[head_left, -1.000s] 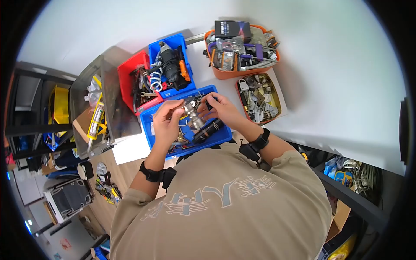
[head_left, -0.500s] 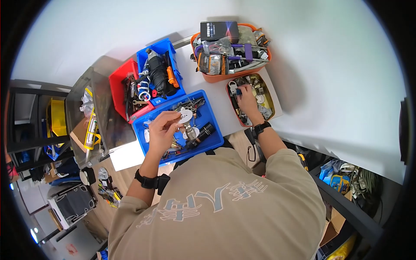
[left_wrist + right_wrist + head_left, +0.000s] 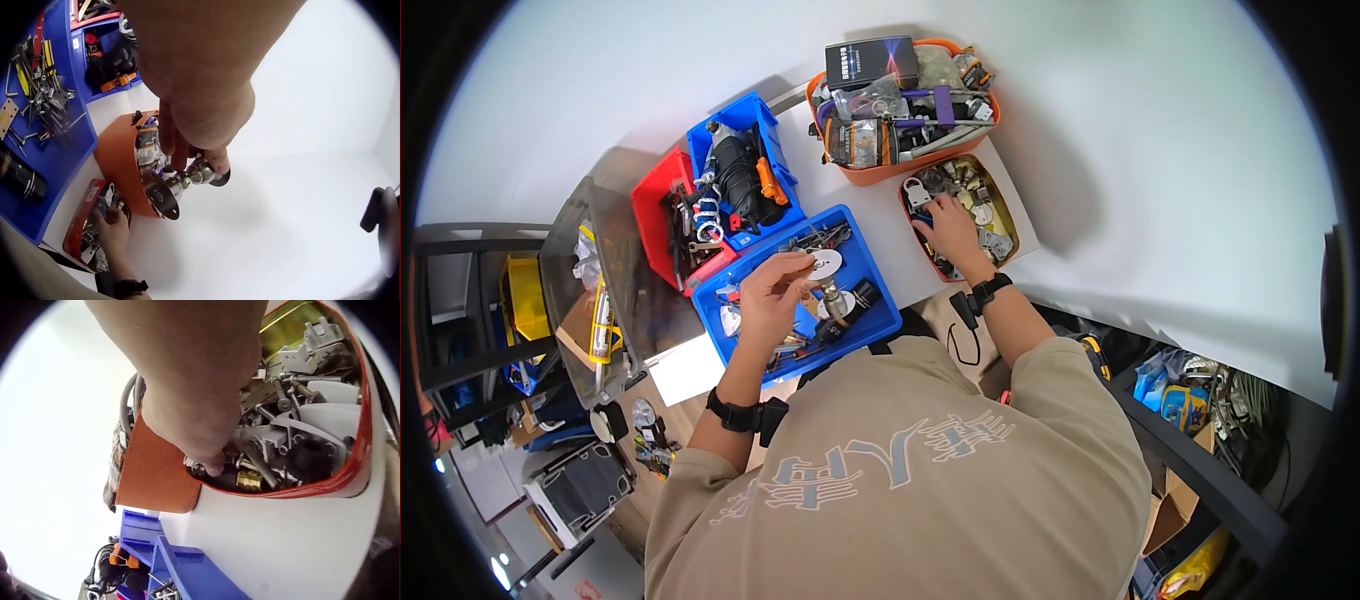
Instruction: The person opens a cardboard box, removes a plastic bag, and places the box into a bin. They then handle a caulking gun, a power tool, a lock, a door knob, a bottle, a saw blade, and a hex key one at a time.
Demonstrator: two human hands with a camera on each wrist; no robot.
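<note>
My left hand (image 3: 770, 300) pinches a shiny metal swivel mount with round flanged ends (image 3: 161, 194) between thumb and fingers. It holds the mount over the blue tray (image 3: 855, 265), with one disc facing up. My right hand (image 3: 955, 238) reaches into the left side of the red-rimmed tin (image 3: 281, 495), which is full of small metal and plastic hardware. A pale padlock-shaped piece (image 3: 917, 191) lies just beyond its fingers. In the right wrist view the thumb is down among the parts while the other fingertips are hidden, so I cannot tell whether they grip anything.
The blue tray holds screws, hex keys and a black cylinder (image 3: 24, 176). An orange bin (image 3: 890, 173) packed with cables and bags stands behind the tin. To the left are a blue bin (image 3: 783, 160) with a corded tool and a red bin (image 3: 655, 215) of hand tools.
My right hand has gone from beside the metal mount, holding a small dark piece, over to the tin. The left hand keeps the mount above the tray. The head view has shifted.
</note>
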